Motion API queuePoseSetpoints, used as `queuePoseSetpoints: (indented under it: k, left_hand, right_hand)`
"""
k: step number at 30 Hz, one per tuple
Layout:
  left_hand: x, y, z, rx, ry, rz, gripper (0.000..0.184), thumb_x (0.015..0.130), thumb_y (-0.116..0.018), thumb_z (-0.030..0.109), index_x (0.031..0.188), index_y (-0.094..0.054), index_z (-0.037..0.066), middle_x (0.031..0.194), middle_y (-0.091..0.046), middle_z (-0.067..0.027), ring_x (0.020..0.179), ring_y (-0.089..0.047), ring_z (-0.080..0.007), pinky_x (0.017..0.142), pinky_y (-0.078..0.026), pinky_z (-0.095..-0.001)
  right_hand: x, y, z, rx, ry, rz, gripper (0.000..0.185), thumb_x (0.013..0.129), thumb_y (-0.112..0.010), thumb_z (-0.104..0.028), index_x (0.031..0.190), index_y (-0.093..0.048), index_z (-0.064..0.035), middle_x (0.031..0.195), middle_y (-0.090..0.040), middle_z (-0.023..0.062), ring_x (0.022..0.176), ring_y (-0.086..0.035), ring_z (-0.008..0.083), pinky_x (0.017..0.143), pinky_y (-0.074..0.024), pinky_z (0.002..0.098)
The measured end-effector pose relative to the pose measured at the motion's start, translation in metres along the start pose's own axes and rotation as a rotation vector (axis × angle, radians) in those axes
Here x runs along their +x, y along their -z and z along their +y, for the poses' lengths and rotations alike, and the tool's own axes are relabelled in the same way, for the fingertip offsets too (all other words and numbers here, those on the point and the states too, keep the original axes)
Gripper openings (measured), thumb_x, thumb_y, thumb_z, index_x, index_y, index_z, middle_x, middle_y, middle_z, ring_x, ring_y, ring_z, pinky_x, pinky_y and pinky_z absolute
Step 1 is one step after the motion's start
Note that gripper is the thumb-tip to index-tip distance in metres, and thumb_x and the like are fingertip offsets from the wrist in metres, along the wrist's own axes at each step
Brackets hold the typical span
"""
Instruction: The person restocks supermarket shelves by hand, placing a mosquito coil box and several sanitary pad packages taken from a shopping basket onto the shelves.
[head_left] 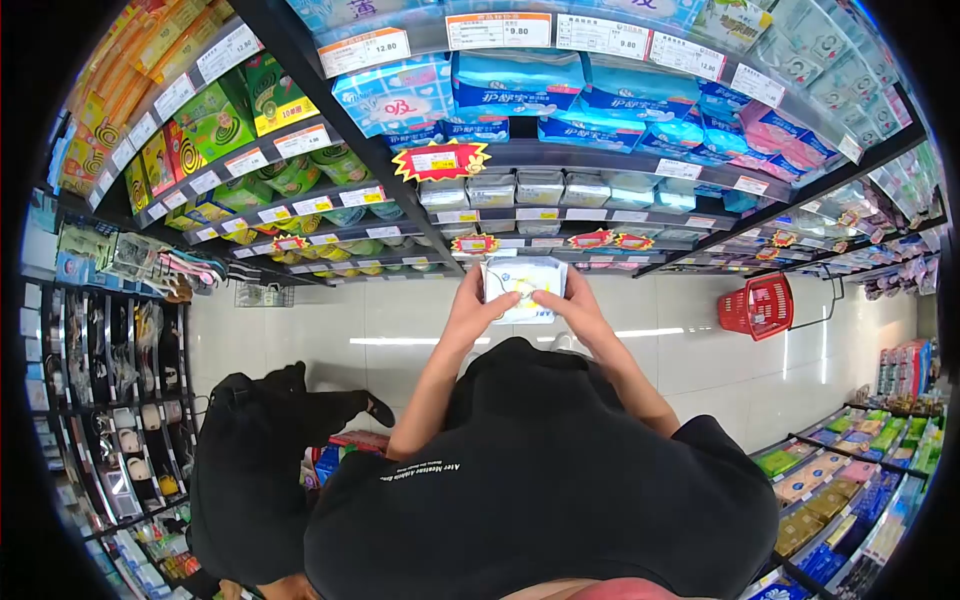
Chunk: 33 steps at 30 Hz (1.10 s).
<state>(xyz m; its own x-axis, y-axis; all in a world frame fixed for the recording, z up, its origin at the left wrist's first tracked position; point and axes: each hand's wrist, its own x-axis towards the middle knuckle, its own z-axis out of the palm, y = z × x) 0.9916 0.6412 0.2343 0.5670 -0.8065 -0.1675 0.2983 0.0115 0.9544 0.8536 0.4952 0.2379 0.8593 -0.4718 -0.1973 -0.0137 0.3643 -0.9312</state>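
Note:
Between both hands I hold a white pack of sanitary pads (540, 314) with yellow and dark print, in front of the lower shelves. My left hand (478, 301) grips its left edge, thumb lying across the front. At the right edge my right hand (577, 303) is closed in the same way, and the two thumb tips nearly meet near the pack's middle. Similar white packs (541, 188) stand in a row on the shelf beyond my hands. Above them sit blue packs of pads (516, 80).
A red shopping basket (756, 307) stands on the tiled floor (420, 315) to the right. Another person in black (255, 470) is close on my left. Shelves with green boxes (215, 120) rise at the upper left, and more goods fill the shelves (835, 480) at the lower right.

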Motion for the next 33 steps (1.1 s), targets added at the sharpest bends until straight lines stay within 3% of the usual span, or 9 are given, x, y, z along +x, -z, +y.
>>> queuePoseSetpoints:
  k: [5,7,10,12,16,18,21,30,33]
  left_hand:
    - [0.002,-0.030,0.000,-0.094,-0.041,0.154,0.053,0.094,-0.064,0.022,0.133,-0.040,-0.005,0.128,-0.054,-0.0152,0.122,-0.049,-0.0197,0.102,-0.039,-0.0311]
    - [0.003,-0.034,0.003,-0.119,-0.031,0.151,0.052,0.096,-0.061,0.025,0.133,-0.039,-0.005,0.130,-0.052,-0.0152,0.125,-0.047,-0.0196,0.103,-0.037,-0.0308]
    - [0.004,-0.035,0.008,-0.303,0.095,0.188,0.053,0.099,-0.055,0.032,0.139,-0.034,0.003,0.131,-0.052,-0.0137,0.121,-0.055,-0.0220,0.091,-0.051,-0.0402]
    - [0.011,-0.028,0.010,-0.382,0.177,0.162,0.057,0.100,-0.052,0.035,0.146,-0.029,0.011,0.137,-0.051,-0.0129,0.118,-0.059,-0.0259,0.088,-0.054,-0.0489]
    - [0.018,-0.020,-0.002,-0.296,0.099,0.205,0.060,0.096,-0.060,0.023,0.145,-0.028,0.009,0.134,-0.050,-0.0124,0.120,-0.056,-0.0260,0.090,-0.052,-0.0474]
    - [0.018,-0.019,-0.004,-0.191,0.089,0.238,0.068,0.090,-0.067,0.017,0.144,-0.026,0.008,0.132,-0.050,-0.0129,0.115,-0.057,-0.0229,0.086,-0.053,-0.0411]
    - [0.024,-0.012,-0.008,-0.120,0.067,0.177,0.074,0.085,-0.073,0.011,0.143,-0.028,0.005,0.125,-0.054,-0.0120,0.111,-0.059,-0.0202,0.084,-0.053,-0.0343]
    - [0.034,-0.054,-0.007,-0.092,-0.002,0.216,0.054,0.089,-0.071,0.023,0.131,-0.043,0.002,0.119,-0.059,-0.0093,0.106,-0.061,-0.0182,0.080,-0.054,-0.0328]
    - [0.039,-0.067,-0.008,-0.099,0.156,0.137,0.051,0.088,-0.072,0.025,0.125,-0.044,0.003,0.118,-0.059,-0.0116,0.105,-0.062,-0.0189,0.081,-0.054,-0.0317]
  right_hand:
    - [0.009,0.020,0.014,-0.017,-0.040,0.079,0.047,0.090,-0.070,-0.022,0.126,-0.052,0.0023,0.113,-0.065,0.0110,0.101,-0.063,0.0136,0.084,-0.0503,0.0270]
    - [0.014,0.026,0.020,0.096,-0.088,0.090,0.056,0.098,-0.053,-0.041,0.133,-0.049,0.0025,0.123,-0.061,0.0128,0.109,-0.060,0.0180,0.093,-0.0486,0.0351]
    - [0.019,0.033,0.012,0.301,-0.117,-0.048,0.068,0.099,-0.040,-0.056,0.134,-0.048,0.0011,0.129,-0.057,0.0135,0.112,-0.058,0.0227,0.094,-0.0485,0.0420]
    - [0.021,0.041,0.006,0.257,-0.120,-0.129,0.067,0.100,-0.040,-0.055,0.134,-0.048,0.0019,0.127,-0.057,0.0123,0.112,-0.058,0.0224,0.094,-0.0490,0.0415]
    - [0.020,0.041,0.004,0.108,-0.050,-0.034,0.051,0.100,-0.050,-0.038,0.135,-0.049,-0.0012,0.126,-0.057,0.0119,0.113,-0.057,0.0225,0.093,-0.0499,0.0412]
    - [0.018,0.042,0.006,0.018,0.042,0.037,0.044,0.097,-0.058,-0.022,0.136,-0.049,-0.0041,0.130,-0.055,0.0125,0.117,-0.055,0.0219,0.093,-0.0501,0.0393]
    - [0.016,0.050,0.012,-0.305,0.171,0.067,0.048,0.093,-0.065,-0.017,0.135,-0.049,-0.0024,0.133,-0.055,0.0110,0.118,-0.055,0.0212,0.092,-0.0510,0.0373]
    - [0.013,0.078,0.004,0.100,0.149,-0.082,0.054,0.092,-0.066,-0.012,0.139,-0.044,0.0007,0.133,-0.053,0.0138,0.109,-0.060,0.0193,0.089,-0.0521,0.0335]
    - [0.009,0.085,-0.006,0.076,0.225,0.028,0.052,0.090,-0.066,-0.007,0.137,-0.045,0.0003,0.131,-0.054,0.0134,0.107,-0.060,0.0179,0.089,-0.0513,0.0322]
